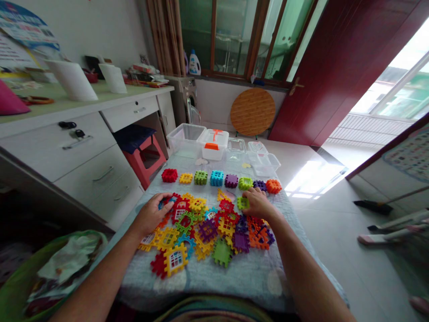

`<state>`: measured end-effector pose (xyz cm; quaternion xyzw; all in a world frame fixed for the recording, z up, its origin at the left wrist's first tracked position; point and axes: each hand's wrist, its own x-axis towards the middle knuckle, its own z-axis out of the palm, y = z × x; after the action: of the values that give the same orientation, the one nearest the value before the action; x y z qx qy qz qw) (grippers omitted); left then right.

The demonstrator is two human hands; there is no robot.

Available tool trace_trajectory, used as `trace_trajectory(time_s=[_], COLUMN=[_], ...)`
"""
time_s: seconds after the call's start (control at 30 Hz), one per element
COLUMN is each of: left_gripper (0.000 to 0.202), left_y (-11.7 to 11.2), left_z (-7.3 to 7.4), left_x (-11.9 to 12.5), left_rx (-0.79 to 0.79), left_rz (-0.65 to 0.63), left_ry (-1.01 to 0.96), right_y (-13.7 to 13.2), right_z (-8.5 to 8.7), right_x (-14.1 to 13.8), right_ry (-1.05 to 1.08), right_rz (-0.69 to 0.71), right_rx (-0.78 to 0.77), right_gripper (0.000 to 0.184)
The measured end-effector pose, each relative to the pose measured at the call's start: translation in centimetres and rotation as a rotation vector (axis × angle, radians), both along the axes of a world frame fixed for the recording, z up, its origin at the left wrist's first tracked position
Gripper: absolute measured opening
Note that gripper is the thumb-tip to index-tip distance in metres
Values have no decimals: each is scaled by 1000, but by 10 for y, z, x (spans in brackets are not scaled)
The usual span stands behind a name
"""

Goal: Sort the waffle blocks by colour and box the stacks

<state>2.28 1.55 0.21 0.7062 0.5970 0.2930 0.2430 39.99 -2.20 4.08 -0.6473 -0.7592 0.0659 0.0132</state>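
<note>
A heap of flat, toothed plastic building tiles [208, 230] in several colours lies on a pale blue cloth-covered table [234, 273]. Beyond it stands a row of assembled cubes [217, 178], running from red at the left to orange at the right. My left hand [152, 213] rests on the heap's left edge, fingers curled over a blue piece [167, 201]. My right hand [256, 202] sits at the heap's upper right, pinching a light green tile [241, 203].
Clear plastic boxes [187, 136] and a white case with an orange latch [213, 144] stand at the table's far end. A white desk with drawers [83, 147] and a red stool [144, 154] are at left. A green bag [50, 268] sits lower left.
</note>
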Motion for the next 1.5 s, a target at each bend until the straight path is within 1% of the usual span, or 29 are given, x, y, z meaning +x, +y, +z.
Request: trace_trajectory(time_s=[0.07,0.17,0.27,0.33,0.43,0.53,0.73,0.9,0.97,1.07,1.17,1.23,1.3,1.37,1.5], left_gripper=[49,50,50,50,49,48,50,48,48,49,49,49,51,53,52], left_y=[1,2,2,2,1,2,4,4,3,3,3,3,2,1,-3], left_z=[-2,-5,-4,-3,-2,-3,-9,-9,-7,-6,-7,-8,-8,-7,-2], left_x=[-1,-2,-2,-1,-2,-3,-6,-5,-4,-4,-5,-5,-6,-5,-3], left_rx=[15,18,16,19,30,43,36,54,50,33,1,-28,-60,-100,-153], left_rz=[-5,-7,-6,-11,-18,-18,-23,-20,-16,-7,10,30,51,65,92], left_ry=[0,8,10,8,6,-1,0,-6,-10,-18,-69,-137,-211,-280,-406], right_y=[-1,4,21,35,54,65,75,76,73,60,36,16,-4,-22,-42], right_z=[7,20,32,36,37,34,27,23,23,24,25,25,21,14,-9], right_x=[2,11,24,31,36,37,38,36,39,49,60,63,63,61,58], right_ry=[14,46,47,21,-22,-41,-63,-68,-34,102,301,407,450,457,422], right_rz=[5,-5,-52,-85,-96,-79,-59,-63,-75,-97,-146,-202,-249,-266,-239], right_rx=[15,101,189,196,148,104,53,35,55,151,287,348,345,308,267], right_gripper=[42,44,43,45,46,45,48,49,51,52,45,37,29,24,22])
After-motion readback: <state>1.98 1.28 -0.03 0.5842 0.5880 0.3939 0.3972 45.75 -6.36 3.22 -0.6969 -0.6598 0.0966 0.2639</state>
